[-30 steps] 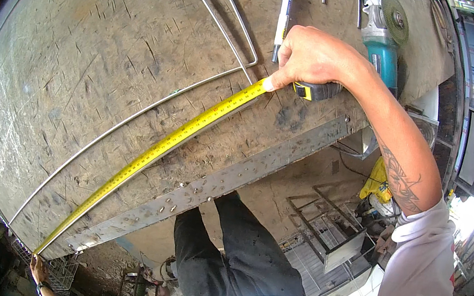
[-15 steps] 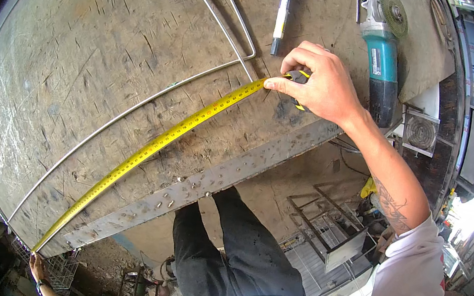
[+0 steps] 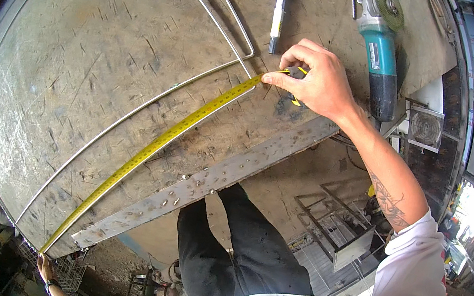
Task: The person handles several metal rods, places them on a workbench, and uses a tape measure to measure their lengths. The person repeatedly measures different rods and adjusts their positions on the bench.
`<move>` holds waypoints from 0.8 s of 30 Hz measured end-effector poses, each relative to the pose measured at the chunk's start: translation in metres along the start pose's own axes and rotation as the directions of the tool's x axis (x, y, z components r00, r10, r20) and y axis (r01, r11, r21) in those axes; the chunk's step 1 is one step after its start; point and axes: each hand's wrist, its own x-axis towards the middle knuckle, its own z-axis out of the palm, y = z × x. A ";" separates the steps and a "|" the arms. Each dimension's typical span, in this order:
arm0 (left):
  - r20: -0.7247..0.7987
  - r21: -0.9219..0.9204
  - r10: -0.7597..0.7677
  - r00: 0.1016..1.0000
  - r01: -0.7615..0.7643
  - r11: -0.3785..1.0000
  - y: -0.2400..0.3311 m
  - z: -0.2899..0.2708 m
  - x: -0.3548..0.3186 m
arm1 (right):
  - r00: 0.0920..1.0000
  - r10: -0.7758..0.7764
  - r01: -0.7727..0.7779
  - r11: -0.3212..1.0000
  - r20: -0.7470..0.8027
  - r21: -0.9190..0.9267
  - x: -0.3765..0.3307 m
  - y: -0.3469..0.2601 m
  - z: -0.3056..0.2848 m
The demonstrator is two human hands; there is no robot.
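My right hand [image 3: 319, 81] is closed round a black and yellow tape measure [image 3: 297, 74], its thumb on the drawn-out yellow blade [image 3: 161, 141]. The blade runs across the worktable to the lower left. There my small, distant left hand [image 3: 45, 266] pinches its end at the table's edge; the fingertips are hard to make out. A thin metal rod [image 3: 153, 154] shows along the blade's near edge, part of a bent wire frame. Another curved rod [image 3: 125, 116] lies farther in, meeting the frame's bent corner near my right hand.
A teal and black angle grinder [image 3: 379, 59] lies on the right of the scratched worktable [image 3: 99, 48]. Beyond my right hand is a white marker [image 3: 278, 16] with a dark cap. Metal lumps dot the table's steel edge strip [image 3: 195, 181]. A metal frame [image 3: 333, 223] stands below.
The tape blade has tilted and shifted slightly, so the rod along its near edge now shows. My view has moved a little. Both hands keep their hold at the tape's two ends.
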 end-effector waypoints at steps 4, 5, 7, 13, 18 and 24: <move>-0.152 -0.282 0.081 0.985 -0.122 0.952 -0.012 0.011 0.006 | 0.998 0.038 -0.040 0.998 0.056 0.041 0.002 0.010 -0.004; -0.157 -0.266 0.080 0.984 -0.120 0.956 -0.014 0.010 0.006 | 0.995 0.048 -0.051 0.998 0.088 0.031 0.004 0.006 -0.005; -0.167 -0.230 0.084 0.982 -0.122 0.966 -0.016 0.007 0.005 | 0.986 0.073 -0.075 0.997 0.148 0.013 0.007 -0.001 -0.007; -0.154 -0.313 0.108 0.982 -0.153 0.937 -0.017 0.015 0.005 | 0.983 0.053 -0.049 0.998 0.174 -0.026 0.012 -0.002 -0.008; -0.194 -0.280 0.153 0.969 -0.204 0.938 -0.022 0.020 0.011 | 0.982 0.071 -0.069 0.997 0.176 -0.020 0.010 -0.005 -0.009; -0.277 -0.247 0.298 0.914 -0.367 0.897 -0.025 -0.001 0.002 | 0.978 -0.003 -0.014 0.997 0.208 0.081 0.015 -0.003 -0.015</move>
